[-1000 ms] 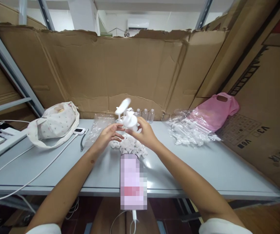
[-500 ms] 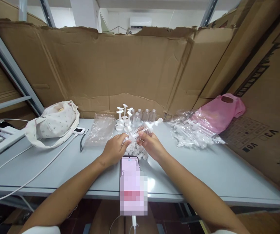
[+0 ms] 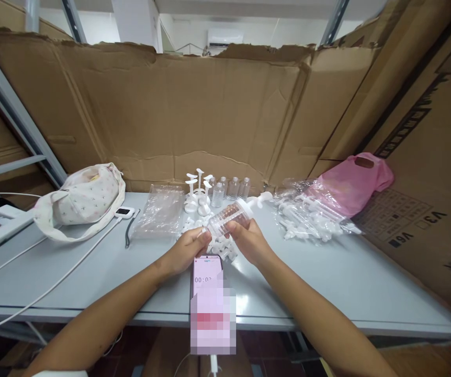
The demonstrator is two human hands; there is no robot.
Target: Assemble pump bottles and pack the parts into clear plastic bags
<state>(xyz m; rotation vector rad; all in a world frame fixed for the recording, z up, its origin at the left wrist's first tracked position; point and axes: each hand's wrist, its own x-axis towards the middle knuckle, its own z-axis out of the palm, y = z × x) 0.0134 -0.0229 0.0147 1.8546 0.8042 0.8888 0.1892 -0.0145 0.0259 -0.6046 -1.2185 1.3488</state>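
Observation:
My right hand (image 3: 248,236) is wrapped round the clear, ribbed barrel of a large plastic syringe (image 3: 225,219). Its white plunger points up and to the right, while the narrow end faces my left hand (image 3: 188,246). There, my left thumb and fingers pinch a small white part (image 3: 204,230) against the barrel's tip; the fingers mostly hide it. Beneath both hands lies a pile of small white plastic parts (image 3: 225,248). Several white plungers (image 3: 199,191) stand upright behind, beside several clear barrels (image 3: 233,188) with narrow necks.
A phone (image 3: 207,272) with a running timer lies at the table's front edge. To the left are a clear plastic bag (image 3: 160,212), a small white device (image 3: 124,213) on a cable, and a cloth bag (image 3: 88,196). Bagged white plungers (image 3: 312,217) and a pink bag (image 3: 353,180) lie right.
The syringe has shifted slightly right and down with my hands, and its plunger handle is turned to show more of its width. My left hand stays at the narrow end.

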